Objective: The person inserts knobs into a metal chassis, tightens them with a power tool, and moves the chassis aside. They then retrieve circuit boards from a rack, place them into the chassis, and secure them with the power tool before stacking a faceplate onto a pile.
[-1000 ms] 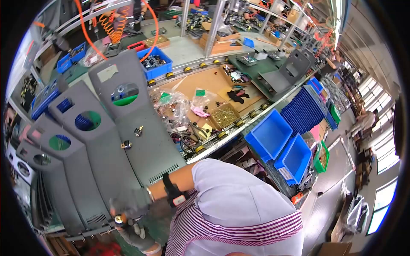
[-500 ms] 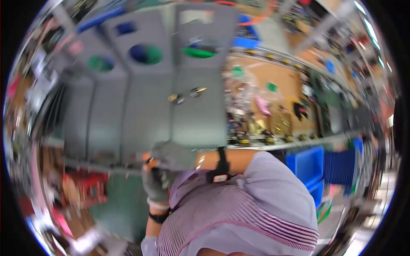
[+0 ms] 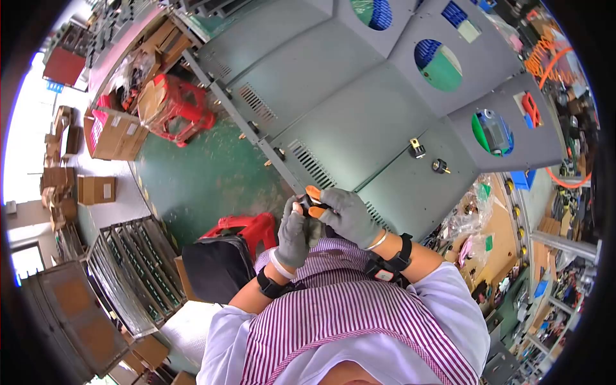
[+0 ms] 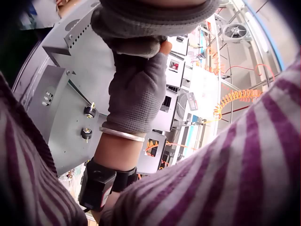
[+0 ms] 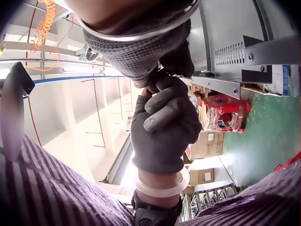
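Both hands meet in front of the chest, close to the front edge of the grey metal panels (image 3: 359, 122). The left hand (image 3: 294, 239), in a grey glove, has its fingers curled round a small black part (image 3: 306, 204), mostly hidden by the hands. From the other side the right hand (image 3: 350, 215) pinches the same part with orange-tipped fingers. In the right wrist view the left hand (image 5: 164, 125) shows folded fingers pressed up against the right glove. Two small black-and-brass fittings (image 3: 417, 149) (image 3: 441, 167) lie on the nearest panel.
Grey panels with slots and round holes stand side by side along the bench. A red stool (image 3: 183, 109) and cardboard boxes (image 3: 115, 138) are on the green floor to the left. A black bag (image 3: 218, 269) rests by a second red stool (image 3: 256, 231).
The head view has swung round, showing more floor at left. The hands, earlier low by the panels' front edge, are now raised together before the chest, still around the small part.
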`<state>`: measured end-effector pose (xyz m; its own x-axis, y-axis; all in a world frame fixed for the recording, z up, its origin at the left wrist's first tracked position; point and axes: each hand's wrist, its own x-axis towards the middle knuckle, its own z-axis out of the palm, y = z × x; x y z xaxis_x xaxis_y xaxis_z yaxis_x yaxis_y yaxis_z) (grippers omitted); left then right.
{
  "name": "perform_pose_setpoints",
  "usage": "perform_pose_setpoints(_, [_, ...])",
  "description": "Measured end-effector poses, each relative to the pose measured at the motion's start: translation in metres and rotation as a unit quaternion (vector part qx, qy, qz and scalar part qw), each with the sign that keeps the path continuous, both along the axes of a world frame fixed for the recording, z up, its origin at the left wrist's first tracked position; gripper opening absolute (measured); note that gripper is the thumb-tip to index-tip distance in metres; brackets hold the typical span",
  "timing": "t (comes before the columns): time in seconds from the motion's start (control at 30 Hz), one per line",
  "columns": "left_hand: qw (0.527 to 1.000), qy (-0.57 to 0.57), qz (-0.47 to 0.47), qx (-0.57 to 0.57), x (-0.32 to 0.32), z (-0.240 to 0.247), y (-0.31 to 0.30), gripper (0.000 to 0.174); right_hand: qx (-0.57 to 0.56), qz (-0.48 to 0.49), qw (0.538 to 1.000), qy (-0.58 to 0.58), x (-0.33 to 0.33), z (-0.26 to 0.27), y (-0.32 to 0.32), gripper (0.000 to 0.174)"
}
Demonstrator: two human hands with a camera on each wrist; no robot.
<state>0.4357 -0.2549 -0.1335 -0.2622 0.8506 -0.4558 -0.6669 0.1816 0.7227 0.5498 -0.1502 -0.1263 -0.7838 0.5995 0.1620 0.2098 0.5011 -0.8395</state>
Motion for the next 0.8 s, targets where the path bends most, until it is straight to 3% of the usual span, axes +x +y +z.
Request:
perform_pose_setpoints(0.13, [0.998, 0.040, 0.032, 0.028, 0.002, 0.000, 0.001, 0.045, 0.093, -0.020, 0.994, 0.049, -0.003, -0.009, -0.001, 0.035])
perform_pose_setpoints(0.2, [0.995, 0.051, 0.076, -0.035, 0.001, -0.002, 0.004, 0.042, 0.163, -0.054, 0.979, 0.107, -0.009, -0.012, 0.009, 0.033])
perform_pose_setpoints(0.23, [0.992, 0.056, 0.097, -0.066, 0.001, -0.004, 0.004, 0.041, 0.037, -0.080, 0.993, 0.084, -0.009, -0.014, 0.015, 0.033])
perform_pose_setpoints(0.27, [0.990, 0.094, 0.104, -0.025, -0.003, -0.016, -0.001, 0.037, -0.089, -0.105, 0.989, 0.059, -0.006, -0.015, 0.023, 0.032])
perform_pose_setpoints(0.3, [0.986, 0.101, 0.113, -0.067, -0.008, -0.026, -0.005, 0.036, -0.214, -0.130, 0.967, 0.035, -0.003, -0.017, 0.031, 0.033])
perform_pose_setpoints(0.4, [0.979, 0.116, 0.130, -0.107, -0.014, -0.066, -0.018, 0.037, -0.504, -0.098, 0.850, -0.115, 0.013, -0.053, 0.059, 0.035])
perform_pose_setpoints(0.57, [0.988, 0.120, 0.037, -0.086, -0.002, -0.101, -0.015, 0.039, -0.562, -0.103, 0.815, -0.097, -0.007, -0.077, 0.036, 0.031])
perform_pose_setpoints(0.67, [0.988, 0.124, 0.049, -0.071, 0.004, -0.113, -0.004, 0.035, -0.605, -0.084, 0.788, -0.074, -0.011, -0.089, 0.031, 0.030])
perform_pose_setpoints(0.8, [0.986, 0.128, 0.058, -0.090, 0.011, -0.106, 0.006, 0.028, -0.606, -0.079, 0.789, -0.065, -0.008, -0.092, 0.029, 0.028])
